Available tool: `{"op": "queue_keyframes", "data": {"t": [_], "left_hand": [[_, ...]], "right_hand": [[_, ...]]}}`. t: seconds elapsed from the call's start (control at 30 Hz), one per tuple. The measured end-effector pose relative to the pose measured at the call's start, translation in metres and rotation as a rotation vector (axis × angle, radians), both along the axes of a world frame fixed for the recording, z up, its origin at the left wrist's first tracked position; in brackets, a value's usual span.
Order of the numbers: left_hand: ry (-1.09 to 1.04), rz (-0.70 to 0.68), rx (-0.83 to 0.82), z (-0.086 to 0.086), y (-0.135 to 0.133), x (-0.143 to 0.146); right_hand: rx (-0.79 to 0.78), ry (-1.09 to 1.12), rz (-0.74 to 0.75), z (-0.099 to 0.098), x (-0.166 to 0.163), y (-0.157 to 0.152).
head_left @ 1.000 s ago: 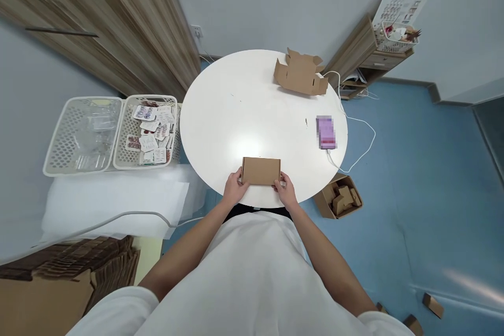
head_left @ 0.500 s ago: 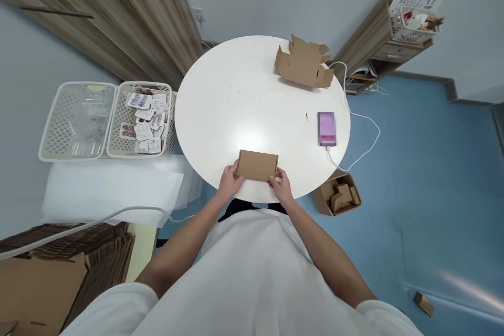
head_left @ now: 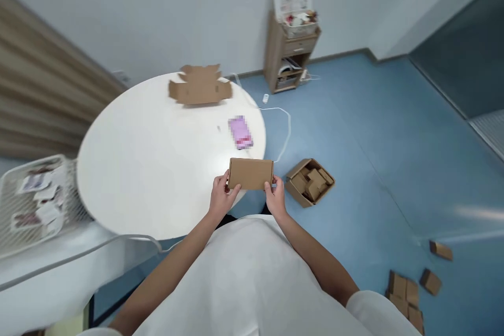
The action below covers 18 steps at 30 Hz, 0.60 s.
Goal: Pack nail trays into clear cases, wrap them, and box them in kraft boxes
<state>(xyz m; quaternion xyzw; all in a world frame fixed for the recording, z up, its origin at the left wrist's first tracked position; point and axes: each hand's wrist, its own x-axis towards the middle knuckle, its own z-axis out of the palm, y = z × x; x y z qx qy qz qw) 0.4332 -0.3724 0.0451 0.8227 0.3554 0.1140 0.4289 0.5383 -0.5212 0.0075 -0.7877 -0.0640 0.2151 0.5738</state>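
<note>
Hands come first: the left hand point(head_left: 221, 195) and right hand point(head_left: 275, 197) each clamp their fingers on an end of a closed brown cardboard box point(head_left: 251, 174), held level over the near rim of the round white desk point(head_left: 157, 168). Beyond lie a pink phone point(head_left: 240, 132) and an unfolded carton point(head_left: 200, 86). An open box of small cartons point(head_left: 310, 181) sits on the blue floor just beside.

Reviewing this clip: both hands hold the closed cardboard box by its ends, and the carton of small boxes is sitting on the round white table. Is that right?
Not quite. The carton of small boxes stands on the blue floor beside the round white table, not on it, as the head view shows. The rest holds: the left hand and right hand grip the closed cardboard box by its ends.
</note>
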Motion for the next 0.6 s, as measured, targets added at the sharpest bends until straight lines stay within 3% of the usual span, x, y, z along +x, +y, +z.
{"op": "queue_keyframes", "data": {"t": [0.13,0.3,0.47,0.6], "left_hand": [[0.054,-0.289,-0.029,-0.005,-0.06,0.076],[0.125,-0.617,-0.059,-0.025,-0.123,0.155],[0.179,-0.837,-0.096,-0.038,-0.167,0.217],[0.15,-0.957,-0.132,-0.04,-0.193,0.249]], "right_hand": [[-0.142,-0.069,-0.198,-0.005,0.039,-0.08],[-0.252,-0.09,-0.37,-0.018,0.075,-0.159],[-0.295,-0.029,-0.511,-0.025,0.104,-0.208],[-0.229,0.013,-0.611,-0.029,0.116,-0.231]]}}
